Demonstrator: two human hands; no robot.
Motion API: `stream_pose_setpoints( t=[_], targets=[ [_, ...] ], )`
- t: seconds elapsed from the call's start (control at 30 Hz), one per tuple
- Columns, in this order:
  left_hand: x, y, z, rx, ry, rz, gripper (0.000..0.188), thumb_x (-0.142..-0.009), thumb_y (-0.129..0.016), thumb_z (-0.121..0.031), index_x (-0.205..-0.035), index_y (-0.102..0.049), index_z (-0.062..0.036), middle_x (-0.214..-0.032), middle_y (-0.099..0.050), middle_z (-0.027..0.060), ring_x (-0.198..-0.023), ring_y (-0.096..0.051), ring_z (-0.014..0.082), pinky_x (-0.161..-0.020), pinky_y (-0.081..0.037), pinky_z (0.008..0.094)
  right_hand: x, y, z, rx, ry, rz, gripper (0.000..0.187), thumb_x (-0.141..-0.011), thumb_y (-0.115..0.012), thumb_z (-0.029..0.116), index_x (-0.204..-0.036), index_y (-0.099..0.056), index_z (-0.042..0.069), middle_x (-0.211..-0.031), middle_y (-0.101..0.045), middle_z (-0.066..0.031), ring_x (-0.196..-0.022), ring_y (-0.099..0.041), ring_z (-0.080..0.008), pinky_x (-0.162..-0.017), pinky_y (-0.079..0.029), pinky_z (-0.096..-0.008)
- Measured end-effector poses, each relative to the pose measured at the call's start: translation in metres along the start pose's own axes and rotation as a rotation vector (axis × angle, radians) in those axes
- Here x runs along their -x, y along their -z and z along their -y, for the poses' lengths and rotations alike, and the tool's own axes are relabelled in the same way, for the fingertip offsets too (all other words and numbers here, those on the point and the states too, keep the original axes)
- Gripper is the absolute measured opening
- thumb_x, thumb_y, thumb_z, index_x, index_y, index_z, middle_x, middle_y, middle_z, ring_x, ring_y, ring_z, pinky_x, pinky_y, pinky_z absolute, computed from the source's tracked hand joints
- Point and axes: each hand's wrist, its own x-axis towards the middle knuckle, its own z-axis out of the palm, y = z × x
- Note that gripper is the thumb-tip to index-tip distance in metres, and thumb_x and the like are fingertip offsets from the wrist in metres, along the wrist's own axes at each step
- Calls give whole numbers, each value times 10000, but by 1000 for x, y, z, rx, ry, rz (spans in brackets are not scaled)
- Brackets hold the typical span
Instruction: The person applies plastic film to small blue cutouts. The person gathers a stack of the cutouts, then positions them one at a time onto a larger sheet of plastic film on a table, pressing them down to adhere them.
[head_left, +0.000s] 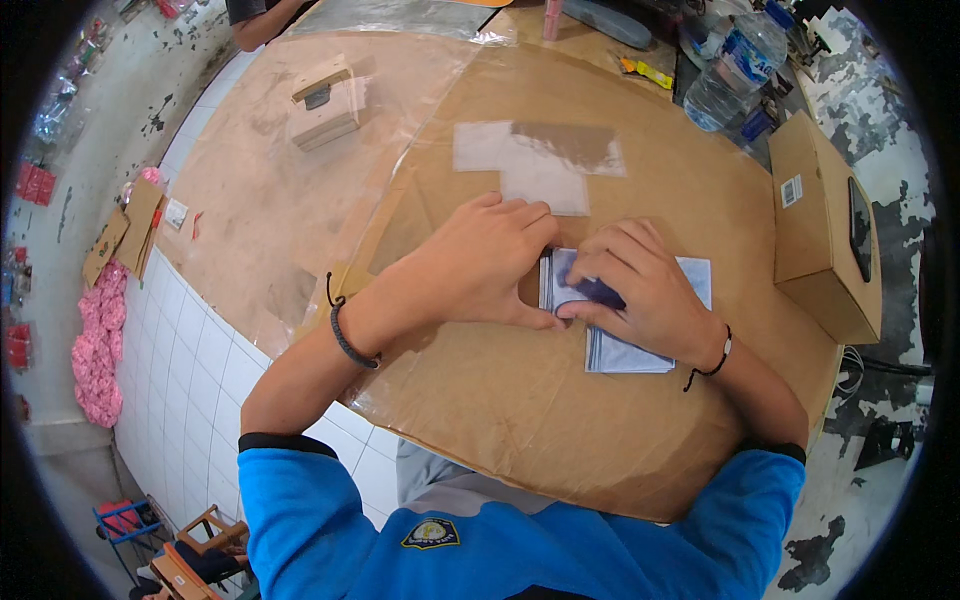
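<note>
On the brown cardboard sheet (560, 420), left of the tan box (815, 230), the left hand (480, 265) presses flat, fingers together, while the right hand (645, 290) pinches a thin, floppy, likely slippery stack of pale plastic sleeves (690, 275), best gripped at edges.

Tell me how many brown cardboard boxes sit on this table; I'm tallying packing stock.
2. A small box stands at the far left of the table; a larger box lies at the right edge. Others may be hidden beyond the frame.

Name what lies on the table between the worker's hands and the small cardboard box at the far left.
In the head view, only bare brown paper under clear plastic film separates the left hand from the small cardboard box.
</note>
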Motion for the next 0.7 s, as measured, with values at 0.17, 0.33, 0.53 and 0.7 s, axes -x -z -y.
stream_pose_setpoints(
  t=[0.17,0.33,0.53,0.7],
  targets=[
    [0,0,-1,19,0,-43,691,-666,-860,-551,-1054,-638,-24,-966,-604,114,-942,-614,310,-825,-452,403,-3,1,9,-88,-180,-110,531,-745,-859,311,-1178,-683,59,-1112,-623,-101,-1050,-577,-302,-918,-468,-416],
    [-1,2,-2,-9,25,16,687,-666,-859,-552,-1053,-647,-25,-962,-602,116,-945,-614,309,-809,-449,399,1,0,6,25,-106,-83,469,-760,-849,334,-1123,-719,67,-1155,-630,-102,-1071,-580,-294,-930,-464,-429],
    [0,-1,-1,14,-1,-27,669,-672,-855,-534,-1059,-647,-30,-946,-592,118,-927,-607,313,-789,-444,398,3,-2,8,89,-84,-95,459,-766,-843,356,-1103,-718,71,-1155,-653,-94,-1066,-593,-297,-914,-460,-433],
    [1,-1,-1,-3,2,-13,659,-674,-850,-517,-1063,-633,-31,-938,-585,121,-916,-604,311,-783,-443,399,-2,0,8,-14,-200,-45,510,-760,-850,375,-1127,-710,50,-1100,-658,-88,-1027,-596,-302,-901,-460,-417]
  ],
)
